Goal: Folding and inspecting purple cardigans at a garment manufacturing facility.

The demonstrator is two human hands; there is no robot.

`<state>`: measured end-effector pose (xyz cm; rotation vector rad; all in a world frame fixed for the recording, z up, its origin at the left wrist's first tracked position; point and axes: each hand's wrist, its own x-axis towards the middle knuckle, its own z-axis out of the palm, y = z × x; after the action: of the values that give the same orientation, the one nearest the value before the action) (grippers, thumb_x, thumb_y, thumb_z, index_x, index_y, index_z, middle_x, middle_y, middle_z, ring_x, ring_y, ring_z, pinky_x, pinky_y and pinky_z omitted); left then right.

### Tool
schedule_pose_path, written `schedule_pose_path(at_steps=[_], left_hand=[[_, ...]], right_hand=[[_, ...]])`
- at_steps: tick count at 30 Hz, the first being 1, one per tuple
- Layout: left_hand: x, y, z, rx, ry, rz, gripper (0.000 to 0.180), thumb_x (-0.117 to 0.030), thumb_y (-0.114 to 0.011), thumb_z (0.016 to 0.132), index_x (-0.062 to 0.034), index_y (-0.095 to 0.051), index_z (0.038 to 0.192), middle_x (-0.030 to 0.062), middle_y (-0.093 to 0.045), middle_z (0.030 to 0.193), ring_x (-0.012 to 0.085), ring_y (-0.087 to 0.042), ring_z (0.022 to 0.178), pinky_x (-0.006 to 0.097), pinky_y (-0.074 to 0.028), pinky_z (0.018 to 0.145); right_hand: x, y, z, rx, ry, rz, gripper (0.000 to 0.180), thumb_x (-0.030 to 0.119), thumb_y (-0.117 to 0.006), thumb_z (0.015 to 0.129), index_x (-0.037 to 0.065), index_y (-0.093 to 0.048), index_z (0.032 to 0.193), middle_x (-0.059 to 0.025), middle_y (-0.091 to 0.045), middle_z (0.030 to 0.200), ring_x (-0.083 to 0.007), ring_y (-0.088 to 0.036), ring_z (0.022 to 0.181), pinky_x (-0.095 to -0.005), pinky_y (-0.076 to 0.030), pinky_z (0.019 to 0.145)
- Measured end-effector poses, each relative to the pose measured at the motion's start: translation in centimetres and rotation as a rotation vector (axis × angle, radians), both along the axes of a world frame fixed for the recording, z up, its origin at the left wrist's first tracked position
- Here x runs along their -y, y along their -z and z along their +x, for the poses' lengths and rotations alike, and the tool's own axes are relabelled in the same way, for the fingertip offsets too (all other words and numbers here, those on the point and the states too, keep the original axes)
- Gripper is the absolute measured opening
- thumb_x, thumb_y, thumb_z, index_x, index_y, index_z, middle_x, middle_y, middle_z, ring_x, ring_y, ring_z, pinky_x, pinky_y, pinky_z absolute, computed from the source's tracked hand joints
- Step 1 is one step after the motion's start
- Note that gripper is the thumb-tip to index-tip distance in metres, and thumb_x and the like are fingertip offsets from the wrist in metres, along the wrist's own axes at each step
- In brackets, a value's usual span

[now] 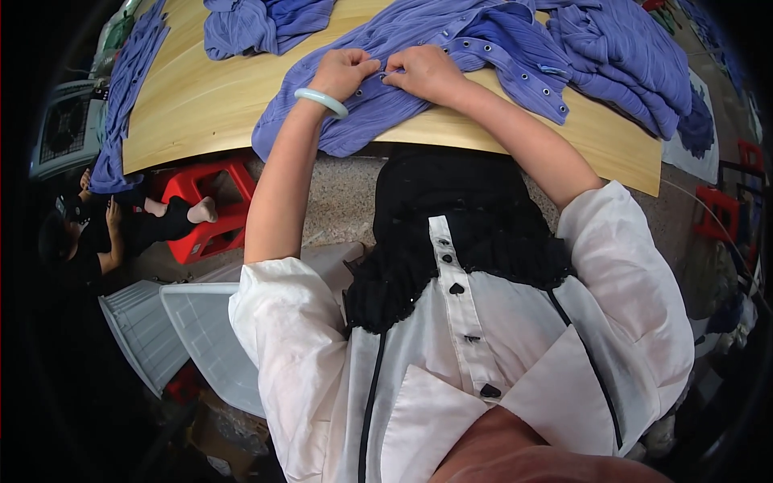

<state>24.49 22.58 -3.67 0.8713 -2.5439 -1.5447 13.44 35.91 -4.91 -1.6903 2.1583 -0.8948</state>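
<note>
Purple-blue garment (386, 106) pinched by 2 hands

The garment is laid out nr the front edge of the wood-look surface (201, 97), w/ a bit of it hung over that edge. Small round metal rings (487, 47) are set in a row along its strip. The strip is pinched by the L hand (342, 72), thumb + fingertips closed. Just beside, it's pinched the same way by the R hand (423, 72), other fingers curled. The tips are nearly met, w/ a ring seen btwn them. A pale bracelet (322, 99) is worn on the L wrist.

More cloth of the same colour is put around: a big heap (620, 60) on the R, a small bunch (262, 24) at the far L, & a long piece (133, 88) hung over the L edge.

Down on the L, a red stool (193, 189) is used as a footrest by another person (115, 225). Nr that, a white ribbed basket (145, 330) & a pale plastic tub (213, 338) are seen. More red stools (717, 211) are seen far R.
</note>
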Motion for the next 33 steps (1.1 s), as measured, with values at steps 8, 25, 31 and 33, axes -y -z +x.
schedule_pose_path(at_steps=[8, 25, 31, 33], left_hand=[[0.2, -1.1, 0.3, 0.025, 0.035, -0.009, 0.018, -0.019, -0.059, 0.075, -0.0026, -0.059, 0.068, -0.0031, -0.049, 0.056, 0.0043, -0.040, 0.052, 0.022, -0.034, 0.048], [0.0, -0.4, -3.6, 0.062, 0.175, -0.329, 0.025, -0.022, -0.061, 0.070, -0.0006, -0.062, 0.083, 0.0128, -0.061, 0.072, 0.0205, -0.057, 0.065, 0.029, -0.044, 0.063], [-0.9, -1.0, -3.3, 0.008, 0.109, -0.233, 0.017, -0.018, -0.059, 0.075, -0.0005, -0.058, 0.074, -0.0021, -0.052, 0.062, 0.0047, -0.043, 0.057, 0.021, -0.037, 0.053], [-1.0, -1.2, -3.1, 0.010, 0.102, -0.220, 0.016, -0.017, -0.059, 0.075, -0.0013, -0.058, 0.073, -0.0031, -0.051, 0.062, 0.0043, -0.042, 0.057, 0.020, -0.036, 0.052]], right_hand=[[-2.2, -0.8, -2.0, -0.156, -0.048, -0.092, 0.019, 0.023, -0.060, 0.070, 0.006, -0.061, 0.078, -0.0111, -0.059, 0.073, -0.0274, -0.057, 0.069, -0.0349, -0.044, 0.062], [-1.4, -0.5, -2.8, 0.135, 0.099, -0.007, 0.023, 0.027, -0.056, 0.070, 0.009, -0.063, 0.083, -0.0127, -0.061, 0.077, -0.0288, -0.057, 0.076, -0.0360, -0.044, 0.071], [-0.8, -0.2, -3.4, 0.158, 0.101, 0.011, 0.023, 0.029, -0.058, 0.070, 0.009, -0.064, 0.079, -0.0122, -0.061, 0.075, -0.0278, -0.058, 0.075, -0.0354, -0.044, 0.069], [-0.7, -0.3, -3.5, 0.151, 0.087, 0.027, 0.023, 0.030, -0.059, 0.069, 0.009, -0.064, 0.079, -0.0117, -0.061, 0.073, -0.0271, -0.058, 0.073, -0.0349, -0.044, 0.069]])
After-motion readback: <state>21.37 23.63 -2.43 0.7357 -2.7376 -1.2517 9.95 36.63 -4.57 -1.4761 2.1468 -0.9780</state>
